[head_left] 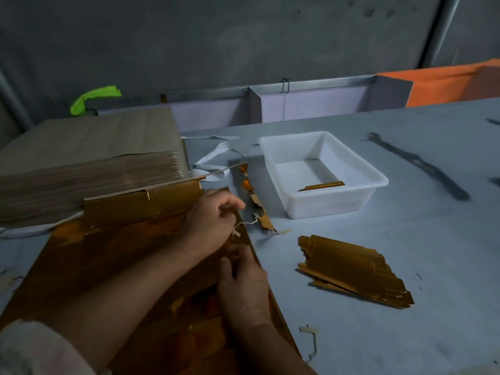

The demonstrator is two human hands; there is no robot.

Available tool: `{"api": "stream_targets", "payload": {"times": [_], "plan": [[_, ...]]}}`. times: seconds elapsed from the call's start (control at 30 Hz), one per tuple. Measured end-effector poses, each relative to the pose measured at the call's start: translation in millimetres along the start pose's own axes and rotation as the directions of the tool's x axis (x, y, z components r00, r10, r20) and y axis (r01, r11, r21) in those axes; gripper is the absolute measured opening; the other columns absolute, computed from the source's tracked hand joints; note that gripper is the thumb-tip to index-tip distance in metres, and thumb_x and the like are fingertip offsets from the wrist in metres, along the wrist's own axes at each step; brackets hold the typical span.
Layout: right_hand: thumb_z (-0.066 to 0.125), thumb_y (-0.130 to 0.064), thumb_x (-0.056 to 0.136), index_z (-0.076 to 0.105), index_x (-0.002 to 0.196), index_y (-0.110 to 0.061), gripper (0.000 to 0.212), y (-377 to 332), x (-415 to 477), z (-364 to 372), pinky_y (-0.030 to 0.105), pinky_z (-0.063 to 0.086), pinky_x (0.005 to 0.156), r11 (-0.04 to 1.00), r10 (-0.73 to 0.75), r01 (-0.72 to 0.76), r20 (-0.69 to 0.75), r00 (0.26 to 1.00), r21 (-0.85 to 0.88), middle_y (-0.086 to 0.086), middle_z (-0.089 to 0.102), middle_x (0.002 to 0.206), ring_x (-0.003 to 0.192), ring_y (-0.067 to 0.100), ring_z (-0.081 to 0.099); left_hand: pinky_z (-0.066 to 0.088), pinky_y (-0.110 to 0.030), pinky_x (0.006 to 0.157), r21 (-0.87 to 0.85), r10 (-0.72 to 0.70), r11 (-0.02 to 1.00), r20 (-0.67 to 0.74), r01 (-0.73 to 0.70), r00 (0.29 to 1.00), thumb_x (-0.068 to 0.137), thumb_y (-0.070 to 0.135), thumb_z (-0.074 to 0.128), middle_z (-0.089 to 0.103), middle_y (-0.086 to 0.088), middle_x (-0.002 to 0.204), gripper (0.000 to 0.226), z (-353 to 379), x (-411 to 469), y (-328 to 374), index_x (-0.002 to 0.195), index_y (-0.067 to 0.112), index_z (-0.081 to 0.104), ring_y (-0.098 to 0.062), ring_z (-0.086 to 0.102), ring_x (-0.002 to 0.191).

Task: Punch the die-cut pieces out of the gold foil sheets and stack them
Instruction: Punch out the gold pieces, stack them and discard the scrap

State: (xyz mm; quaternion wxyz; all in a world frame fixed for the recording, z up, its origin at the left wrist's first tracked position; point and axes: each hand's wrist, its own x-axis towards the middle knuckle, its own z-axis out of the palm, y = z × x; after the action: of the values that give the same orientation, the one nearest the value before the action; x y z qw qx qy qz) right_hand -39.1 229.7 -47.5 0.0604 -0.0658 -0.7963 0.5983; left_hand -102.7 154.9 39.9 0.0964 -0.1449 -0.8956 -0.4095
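A grey table carries a tall brown stack at far left. In front of it, a gold sheet lies flat before the person. A white tub sits beyond the sheet's right edge, with one gold piece inside. A fanned pile of gold pieces lies right of the sheet, apart from it. At the sheet's right edge, the left hand curls its fingers and pinches a thin strip. Just nearer, the right hand grips the sheet's edge with bent fingers. Torn scraps lie beside the strip.
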Motion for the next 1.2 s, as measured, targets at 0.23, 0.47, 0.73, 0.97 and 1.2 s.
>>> {"api": "stream_targets", "payload": {"times": [0.23,0.47,0.73,0.97,1.2], "plan": [[0.046,-0.042,0.096,0.059,0.094,-0.032,0.017,-4,-4,-2,0.039,0.056,0.069,0.990,0.063,-0.045,-0.129,0.990,0.136,-0.002,0.068,0.078,0.068,0.009,0.063,0.045,-0.040,0.098,0.234,-0.216,0.961,0.293,0.149,0.931,0.079,0.050,0.073,0.033,0.015,0.135,0.059,-59,-45,-74,0.130,0.044,0.043,-0.011,0.037,0.124],[0.045,-0.043,0.098,0.062,0.088,-0.031,0.024,-9,-4,-1,0.025,0.051,0.061,0.984,0.109,-0.085,-0.155,0.982,0.155,-0.012,0.070,0.075,0.069,0.004,0.065,0.038,-0.026,0.096,0.409,-0.101,0.912,0.333,-0.047,0.938,0.071,0.060,0.073,0.024,0.020,0.138,0.082,-32,-63,-87,0.137,0.043,0.029,-0.005,0.032,0.121],[0.033,-0.066,0.096,0.050,0.108,-0.013,0.057,-53,13,-30,0.042,0.061,0.070,0.913,0.360,-0.341,0.052,0.931,-0.226,0.009,0.063,0.098,0.081,0.026,0.069,0.045,-0.017,0.081,0.239,0.035,0.969,0.143,-0.069,0.989,0.094,0.038,0.058,0.043,0.019,0.117,0.021,-28,-79,-90,0.089,0.040,0.037,0.002,0.045,0.106],[0.033,-0.077,0.089,0.060,0.084,-0.016,0.067,-97,3,-68,0.036,0.058,0.082,0.609,0.246,-0.108,0.058,0.968,-0.786,0.006,0.071,0.092,0.086,0.021,0.069,0.051,-0.033,0.079,0.147,0.085,0.985,0.031,-0.088,0.996,0.100,0.024,0.050,0.053,0.003,0.102,0.011,-25,-83,-89,0.090,0.022,0.047,-0.011,0.055,0.095],[0.034,-0.081,0.084,0.067,0.078,-0.012,0.077,-107,7,-42,0.023,0.051,0.045,0.904,0.233,-0.142,0.185,0.955,-0.404,0.002,0.069,0.060,0.045,0.013,0.066,0.045,-0.021,0.070,0.138,0.112,0.984,0.009,-0.112,0.994,0.099,0.026,0.053,0.052,0.007,0.096,0.008,-22,-86,-91,0.094,0.023,0.048,-0.002,0.052,0.085]]}}
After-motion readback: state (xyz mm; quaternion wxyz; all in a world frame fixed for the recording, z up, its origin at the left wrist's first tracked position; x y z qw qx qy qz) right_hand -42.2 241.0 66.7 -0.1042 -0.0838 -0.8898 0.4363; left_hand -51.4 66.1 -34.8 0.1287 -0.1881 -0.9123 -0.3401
